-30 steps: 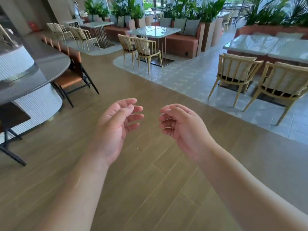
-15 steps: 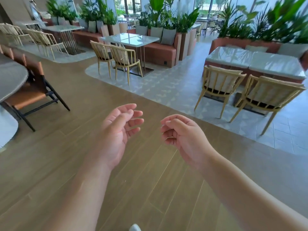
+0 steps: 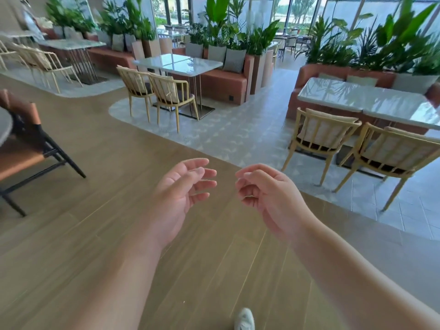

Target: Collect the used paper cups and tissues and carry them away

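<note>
No paper cups or tissues show in the head view. My left hand (image 3: 181, 194) hangs in front of me over the wooden floor, palm turned inward, fingers relaxed and slightly bent, holding nothing. My right hand (image 3: 266, 194) is level with it a short gap to the right. Its fingers are loosely curled toward the palm and it holds nothing. The two hands do not touch.
A marble table (image 3: 178, 64) with two cream chairs (image 3: 166, 96) stands ahead on grey tiles. A second marble table (image 3: 362, 98) with two chairs (image 3: 326, 132) is at the right. An orange chair (image 3: 26, 148) stands at the left. My white shoe (image 3: 244, 319) shows at the bottom.
The view has swung right and moved forward: the grey counter at the left has left the frame and the tables are closer. Both hands keep their pose. A shoe now shows below.
</note>
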Available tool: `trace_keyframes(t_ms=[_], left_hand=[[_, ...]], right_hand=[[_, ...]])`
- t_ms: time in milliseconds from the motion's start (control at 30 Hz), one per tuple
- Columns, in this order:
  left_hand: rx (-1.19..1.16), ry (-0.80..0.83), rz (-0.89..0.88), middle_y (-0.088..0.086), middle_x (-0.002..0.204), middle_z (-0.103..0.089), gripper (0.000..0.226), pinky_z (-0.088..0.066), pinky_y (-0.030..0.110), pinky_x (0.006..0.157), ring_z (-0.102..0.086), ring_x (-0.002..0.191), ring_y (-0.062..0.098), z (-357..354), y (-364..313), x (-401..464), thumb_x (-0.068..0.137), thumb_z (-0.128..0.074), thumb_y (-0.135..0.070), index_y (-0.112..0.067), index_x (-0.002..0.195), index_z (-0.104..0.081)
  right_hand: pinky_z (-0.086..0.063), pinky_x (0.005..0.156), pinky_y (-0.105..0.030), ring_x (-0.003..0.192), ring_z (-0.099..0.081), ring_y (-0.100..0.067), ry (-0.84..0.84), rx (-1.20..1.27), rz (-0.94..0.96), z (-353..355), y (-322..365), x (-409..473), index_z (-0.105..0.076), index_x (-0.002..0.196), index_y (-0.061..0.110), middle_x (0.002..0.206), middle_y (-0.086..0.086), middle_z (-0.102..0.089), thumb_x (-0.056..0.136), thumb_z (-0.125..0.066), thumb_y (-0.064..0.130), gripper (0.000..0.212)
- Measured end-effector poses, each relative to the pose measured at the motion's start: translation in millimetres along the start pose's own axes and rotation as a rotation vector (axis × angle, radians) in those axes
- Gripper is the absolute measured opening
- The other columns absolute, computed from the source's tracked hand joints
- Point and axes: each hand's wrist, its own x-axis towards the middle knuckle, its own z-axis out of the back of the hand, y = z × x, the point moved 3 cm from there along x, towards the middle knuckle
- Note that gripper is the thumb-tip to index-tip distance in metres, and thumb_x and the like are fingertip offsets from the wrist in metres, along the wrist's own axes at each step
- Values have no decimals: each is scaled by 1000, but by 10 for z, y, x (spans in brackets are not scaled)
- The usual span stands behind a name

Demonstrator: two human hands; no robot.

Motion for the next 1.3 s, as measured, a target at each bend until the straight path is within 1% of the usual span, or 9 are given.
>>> trace_keyframes(t_ms=[100,200,400,633,733,867,1067,1167,1300], left_hand=[[3,-34,-1,2,102,-76,26,-51,32,79,-71,88,15,171,17,400,85,-60,-27,-23,109,-69],[25,-56,-14,3,104,-76,24,-50,34,81,-71,90,16,337,14,853,86,-61,-28,-25,108,-72],[80,-134,-14,3,101,-76,30,-50,36,81,-71,88,15,419,-68,2050,85,-60,-27,-19,112,-68],[96,-36,-34,1,100,-76,31,-53,31,78,-72,88,14,-116,-135,3666,85,-60,-28,-19,113,-66],[66,33,-29,1,101,-76,30,-54,30,78,-71,89,14,-287,-83,4154,85,-59,-27,-19,113,-66],[12,67,-8,2,101,-76,31,-53,31,79,-71,89,15,-416,7,4710,85,-60,-26,-18,114,-66],[-17,116,43,2,101,-75,29,-52,33,81,-71,89,15,-385,216,5586,86,-60,-26,-19,114,-66],[-49,103,63,3,100,-75,30,-52,33,80,-71,89,15,-277,317,6154,85,-61,-26,-18,113,-66],[-59,147,79,2,100,-75,30,-53,32,79,-71,90,16,-163,400,7095,85,-61,-26,-18,114,-66]], right_hand=[[-47,59,-24,64,-59,-16,46,17,-9,-52,-105,479,-73,75,19,73,-3,-66,77,-55,17,18],[-47,61,-25,66,-59,-16,88,63,-15,-77,-202,1052,-73,77,20,76,-3,-67,78,-56,19,17],[-48,63,-26,68,-61,-16,172,126,-7,-9,-210,2333,-72,77,23,78,-2,-67,80,-55,21,17],[-47,63,-26,68,-60,-15,62,144,-5,719,64,3663,-73,78,24,77,-2,-67,77,-56,23,17],[-47,63,-26,67,-60,-16,-11,154,5,1000,108,4032,-73,81,20,77,-3,-67,81,-55,19,17],[-46,65,-28,68,-59,-16,-45,138,-9,1276,93,4406,-72,81,19,78,-4,-66,86,-54,14,19],[-45,63,-28,66,-58,-16,-145,135,-48,1483,2,5234,-70,85,15,75,-4,-66,82,-54,15,16],[-47,61,-26,65,-59,-15,-170,124,-62,1502,-28,5722,-72,79,18,75,-4,-66,75,-57,19,16],[-46,64,-29,65,-60,-17,-240,99,-32,1600,13,6567,-70,82,14,75,-5,-67,87,-52,9,20]])
